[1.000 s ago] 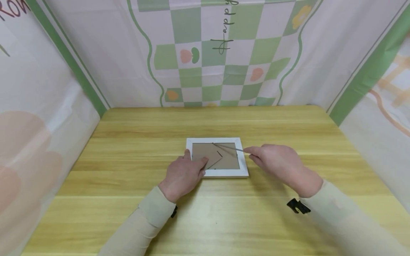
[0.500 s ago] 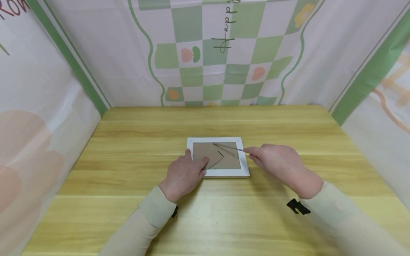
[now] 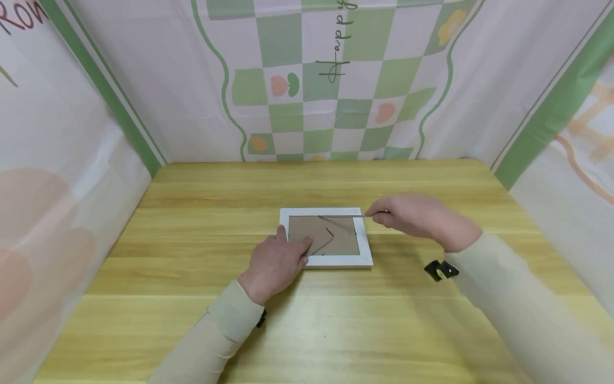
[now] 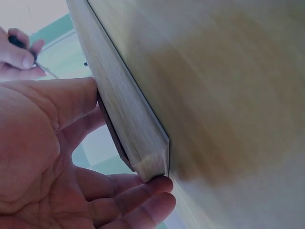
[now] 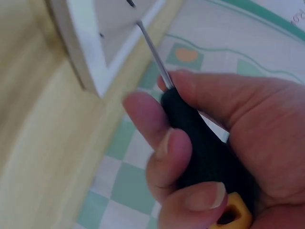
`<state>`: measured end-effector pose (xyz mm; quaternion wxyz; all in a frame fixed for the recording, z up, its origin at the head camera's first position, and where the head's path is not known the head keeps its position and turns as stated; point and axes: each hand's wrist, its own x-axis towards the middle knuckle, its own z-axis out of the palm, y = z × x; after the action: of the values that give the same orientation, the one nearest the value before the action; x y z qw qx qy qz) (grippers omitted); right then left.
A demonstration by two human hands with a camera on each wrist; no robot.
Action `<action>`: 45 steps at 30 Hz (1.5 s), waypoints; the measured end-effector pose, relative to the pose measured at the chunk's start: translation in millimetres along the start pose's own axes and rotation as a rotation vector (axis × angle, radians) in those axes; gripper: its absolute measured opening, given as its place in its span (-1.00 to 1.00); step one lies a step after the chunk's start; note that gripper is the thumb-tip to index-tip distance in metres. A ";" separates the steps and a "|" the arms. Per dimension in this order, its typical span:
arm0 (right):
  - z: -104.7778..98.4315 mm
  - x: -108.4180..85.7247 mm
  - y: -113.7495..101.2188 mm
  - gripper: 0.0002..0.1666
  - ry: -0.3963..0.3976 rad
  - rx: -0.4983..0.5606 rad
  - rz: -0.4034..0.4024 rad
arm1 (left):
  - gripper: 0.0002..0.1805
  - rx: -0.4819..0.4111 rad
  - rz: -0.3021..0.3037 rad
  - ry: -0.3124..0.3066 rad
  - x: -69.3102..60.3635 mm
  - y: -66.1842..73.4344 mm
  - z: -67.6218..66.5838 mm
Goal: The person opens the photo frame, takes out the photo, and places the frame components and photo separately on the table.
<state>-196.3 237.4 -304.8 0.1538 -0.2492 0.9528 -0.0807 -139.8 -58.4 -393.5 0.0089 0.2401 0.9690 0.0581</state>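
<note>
A white picture frame (image 3: 366,242) lies face down on the wooden table, its brown backing board (image 3: 346,246) showing. My left hand (image 3: 274,269) holds the frame's near left corner, thumb on the board; in the left wrist view its fingers touch the frame's edge (image 4: 128,105). My right hand (image 3: 414,216) grips a screwdriver (image 5: 200,138) by its black handle, which ends in yellow. The metal shaft (image 3: 342,216) reaches left over the frame, and its tip is at the board's far edge, by a small dark tab. The palm hides part of the handle.
The wooden table (image 3: 216,202) extends around the frame on all sides. A patterned cloth (image 3: 318,114) with green checks hangs behind the table, and more cloth hangs at left and right. Small dark tabs sit along the board's edges.
My right hand has moved away from me, swinging the screwdriver's shaft nearly level with the frame's far edge. Its tip stays at about the same spot. My left hand has stayed put.
</note>
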 end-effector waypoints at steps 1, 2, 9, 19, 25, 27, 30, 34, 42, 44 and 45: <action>-4.9 3.8 1.5 -0.63 -0.027 0.028 -0.005 | -0.54 0.000 0.001 0.001 -0.1 -0.1 0.3; -10.0 7.4 2.5 -0.62 -0.059 0.054 -0.004 | -0.54 0.000 0.000 0.001 -0.2 0.0 0.5; -33.7 26.5 6.8 -0.63 -0.200 0.159 0.045 | -0.54 0.001 0.003 0.006 0.4 -0.4 1.7; -54.2 44.5 14.2 -0.63 -0.321 0.244 0.131 | -0.55 -0.006 0.005 0.021 0.5 -1.3 0.8; -64.8 54.8 20.7 -0.61 -0.410 0.271 0.163 | -0.55 0.000 0.007 0.023 0.6 -2.0 0.8; -67.5 58.3 23.7 -0.59 -0.436 0.280 0.164 | -0.55 0.007 0.007 0.027 0.7 -2.0 0.8; -71.0 63.4 28.0 -0.58 -0.471 0.297 0.169 | -0.56 0.012 0.008 0.030 1.2 -2.0 0.8; -74.5 68.2 31.8 -0.58 -0.506 0.312 0.181 | -0.56 0.021 0.007 0.030 1.0 -1.0 0.2; -78.2 75.6 37.9 -0.57 -0.548 0.367 0.196 | -0.55 0.043 0.005 0.028 1.5 -1.1 2.5; -78.6 75.3 38.9 -0.57 -0.546 0.369 0.190 | -0.55 0.044 0.007 0.028 1.7 -1.1 1.4; -78.3 74.2 38.8 -0.57 -0.542 0.368 0.185 | -0.55 0.043 0.007 0.028 1.8 -1.1 0.7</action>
<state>-301.3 239.8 -258.9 0.4503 -0.1421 0.8654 -0.1677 -141.9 -58.5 -394.3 -0.0102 0.2428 0.9692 0.0407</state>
